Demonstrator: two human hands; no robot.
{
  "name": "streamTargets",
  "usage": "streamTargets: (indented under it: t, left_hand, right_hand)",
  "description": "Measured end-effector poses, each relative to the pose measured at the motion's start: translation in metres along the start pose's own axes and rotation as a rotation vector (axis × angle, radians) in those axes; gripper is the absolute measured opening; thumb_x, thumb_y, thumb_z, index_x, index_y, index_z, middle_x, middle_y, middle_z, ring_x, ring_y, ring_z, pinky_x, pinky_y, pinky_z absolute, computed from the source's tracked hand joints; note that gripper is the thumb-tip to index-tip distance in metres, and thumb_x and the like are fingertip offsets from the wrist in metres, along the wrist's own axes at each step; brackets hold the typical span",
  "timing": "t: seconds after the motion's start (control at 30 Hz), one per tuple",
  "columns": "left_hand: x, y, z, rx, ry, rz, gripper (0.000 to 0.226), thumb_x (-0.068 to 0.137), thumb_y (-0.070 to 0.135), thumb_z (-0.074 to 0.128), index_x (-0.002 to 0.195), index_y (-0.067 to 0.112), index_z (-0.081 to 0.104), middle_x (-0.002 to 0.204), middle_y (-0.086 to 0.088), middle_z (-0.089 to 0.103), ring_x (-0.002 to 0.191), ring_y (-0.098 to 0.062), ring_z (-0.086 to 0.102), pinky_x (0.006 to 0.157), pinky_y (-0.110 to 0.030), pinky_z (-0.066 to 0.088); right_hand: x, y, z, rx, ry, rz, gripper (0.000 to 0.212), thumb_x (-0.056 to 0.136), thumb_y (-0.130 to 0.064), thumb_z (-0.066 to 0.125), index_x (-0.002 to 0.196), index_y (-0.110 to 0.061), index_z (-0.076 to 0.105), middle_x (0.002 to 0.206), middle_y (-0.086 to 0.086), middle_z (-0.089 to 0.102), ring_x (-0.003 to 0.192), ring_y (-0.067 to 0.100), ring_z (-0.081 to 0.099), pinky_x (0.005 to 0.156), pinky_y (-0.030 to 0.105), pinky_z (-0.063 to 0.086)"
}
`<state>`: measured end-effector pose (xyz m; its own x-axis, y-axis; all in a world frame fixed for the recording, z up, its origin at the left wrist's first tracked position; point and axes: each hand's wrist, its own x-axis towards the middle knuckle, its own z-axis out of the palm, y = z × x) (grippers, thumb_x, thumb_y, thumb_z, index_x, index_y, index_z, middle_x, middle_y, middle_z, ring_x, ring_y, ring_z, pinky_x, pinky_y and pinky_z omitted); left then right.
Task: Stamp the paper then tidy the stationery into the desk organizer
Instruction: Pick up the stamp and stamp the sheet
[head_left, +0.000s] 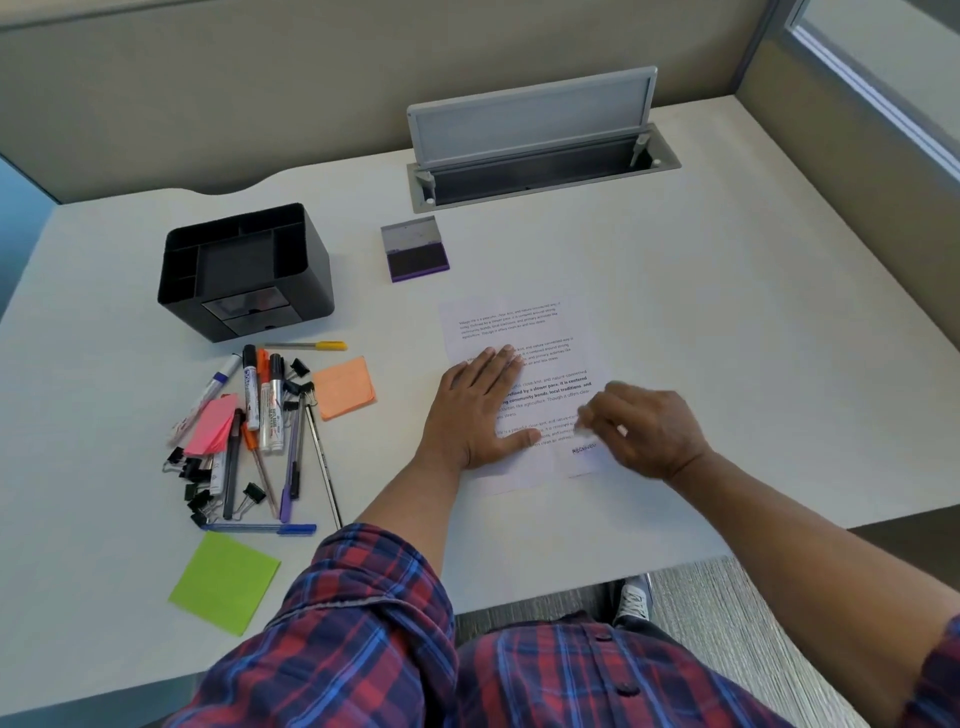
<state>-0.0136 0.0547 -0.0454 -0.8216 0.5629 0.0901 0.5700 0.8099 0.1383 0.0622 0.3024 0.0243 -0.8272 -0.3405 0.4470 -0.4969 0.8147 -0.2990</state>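
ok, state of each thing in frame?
white printed paper: flat, stamped near its lower right
left hand: flat, pressing the paper
right hand: blurred, grip unclear
purple ink pad: lid open
black plastic desk organizer: compartments look empty
grey desk hatch: open

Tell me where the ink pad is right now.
In the head view, the open ink pad sits on the desk beyond the paper, right of the black desk organizer and just in front of the open cable hatch.

Desk fittings and surroundings

A grey cable hatch stands open at the desk's far edge; beige partition panels rise behind, and a sneaker rests on carpet below the near edge.
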Motion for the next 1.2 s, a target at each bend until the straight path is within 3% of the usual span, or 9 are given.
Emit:
streamTargets:
  t: [0.17, 0.47, 0.7, 0.97, 1.2]
  left_hand:
    - [-0.001, 0.000, 0.000, 0.001, -0.009, -0.005, 0.099, 0.083, 0.084, 0.038, 0.160, 0.023, 0.025, 0.168, 0.004, 0.020, 0.154, -0.017, 0.018, 0.119, -0.042, 0.022]
    - [0.000, 0.002, -0.003, 0.000, -0.059, -0.006, 0.100, 0.083, 0.084, 0.035, 0.161, 0.024, 0.019, 0.169, 0.004, 0.014, 0.155, -0.017, 0.012, 0.122, -0.041, 0.016]
    - [0.002, 0.004, -0.006, -0.027, -0.105, -0.018, 0.100, 0.084, 0.081, 0.042, 0.162, 0.025, 0.012, 0.170, 0.006, 0.006, 0.156, -0.016, 0.006, 0.123, -0.042, 0.012]
    - [0.003, 0.005, -0.009, -0.062, -0.140, -0.038, 0.102, 0.083, 0.080, 0.044, 0.162, 0.025, 0.009, 0.170, 0.006, 0.002, 0.156, -0.015, 0.002, 0.124, -0.042, 0.008]
    - [0.002, 0.002, -0.015, -0.128, -0.105, -0.032, 0.089, 0.092, 0.065, 0.049, 0.161, 0.019, 0.019, 0.169, 0.003, 0.010, 0.155, -0.014, 0.009, 0.124, -0.037, 0.009]
  right_hand:
    - [0.030, 0.019, -0.026, 0.048, 0.140, 0.151, 0.034, 0.101, -0.024, 0.050, 0.072, -0.019, 0.068, 0.076, -0.009, 0.072, 0.062, 0.020, 0.067, 0.048, 0.036, 0.050]
    - [0.023, 0.016, -0.009, 0.026, 0.114, 0.192, 0.037, 0.101, -0.031, 0.047, 0.074, -0.015, 0.066, 0.077, -0.008, 0.069, 0.062, 0.020, 0.064, 0.049, 0.033, 0.048]
    - [0.017, 0.010, 0.007, 0.043, 0.126, 0.237, 0.029, 0.101, -0.035, 0.043, 0.081, -0.030, 0.062, 0.083, -0.014, 0.065, 0.066, 0.012, 0.059, 0.050, 0.026, 0.041]
    - [0.014, -0.005, 0.025, 0.117, 0.103, 0.310, 0.019, 0.101, -0.043, 0.039, 0.092, -0.037, 0.054, 0.084, -0.011, 0.061, 0.067, 0.015, 0.061, 0.053, 0.033, 0.050]
    - [0.021, -0.008, 0.037, 0.192, 0.105, 0.340, 0.035, 0.100, -0.052, 0.038, 0.094, -0.028, 0.063, 0.086, -0.011, 0.058, 0.068, 0.013, 0.055, 0.057, 0.031, 0.049]
